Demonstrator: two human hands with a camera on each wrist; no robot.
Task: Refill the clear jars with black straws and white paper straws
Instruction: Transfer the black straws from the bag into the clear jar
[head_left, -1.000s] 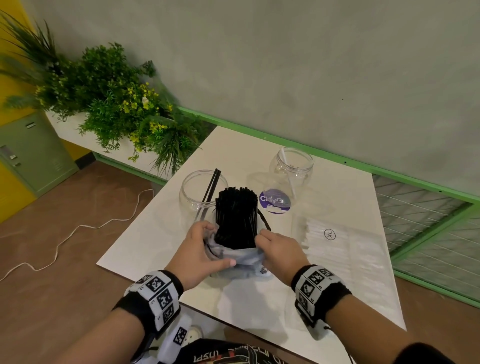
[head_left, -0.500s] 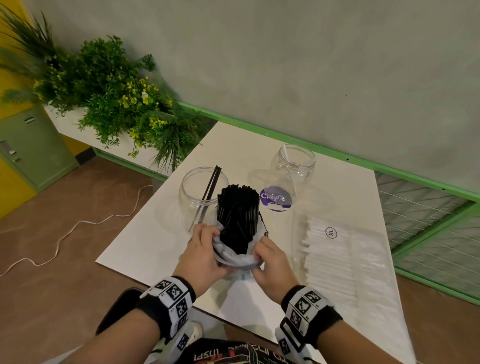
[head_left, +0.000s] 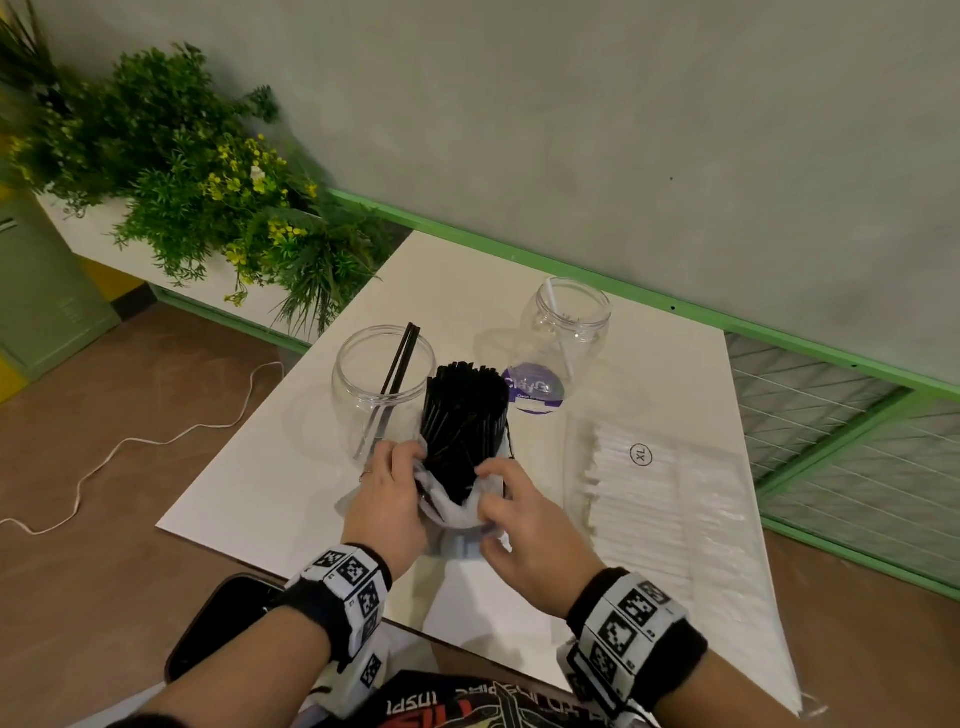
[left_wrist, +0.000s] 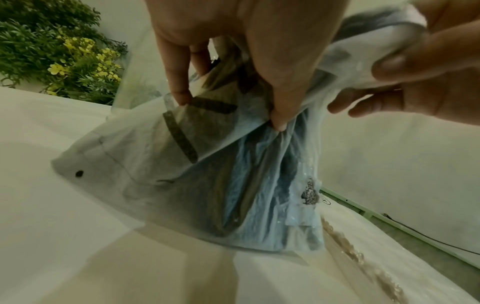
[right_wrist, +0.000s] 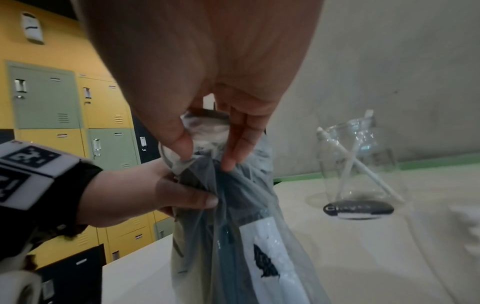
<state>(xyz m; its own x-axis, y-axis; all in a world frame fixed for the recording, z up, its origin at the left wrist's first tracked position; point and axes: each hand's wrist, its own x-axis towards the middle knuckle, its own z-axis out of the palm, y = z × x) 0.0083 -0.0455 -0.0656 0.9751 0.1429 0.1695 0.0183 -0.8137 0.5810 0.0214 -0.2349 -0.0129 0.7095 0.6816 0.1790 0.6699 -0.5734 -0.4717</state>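
A thick bundle of black straws (head_left: 465, 410) stands upright on the white table (head_left: 270, 493), its lower half in a translucent plastic bag (head_left: 452, 514). My left hand (head_left: 400, 467) grips the bag's bunched rim on the left. My right hand (head_left: 496, 512) pinches the rim on the right. The bag (left_wrist: 182, 174) hangs crumpled below the fingers (left_wrist: 278, 115); in the right wrist view thumb and finger pinch its plastic (right_wrist: 233, 236). Behind stands a clear jar (head_left: 363, 395) with two black straws, and a second jar (head_left: 571, 322) holds white paper straws.
A clear pack of white paper straws (head_left: 654, 499) marked XL lies on the table's right side. A purple round lid (head_left: 535, 389) lies between the jars. A planter of green plants (head_left: 208, 182) borders the table's left. The wall (head_left: 623, 130) is behind; lockers (right_wrist: 52, 102) stand left.
Both hands have worked the bag's rim further down the bundle, so more of the black straws stands bare above it. The jars and the white straw pack have not moved.
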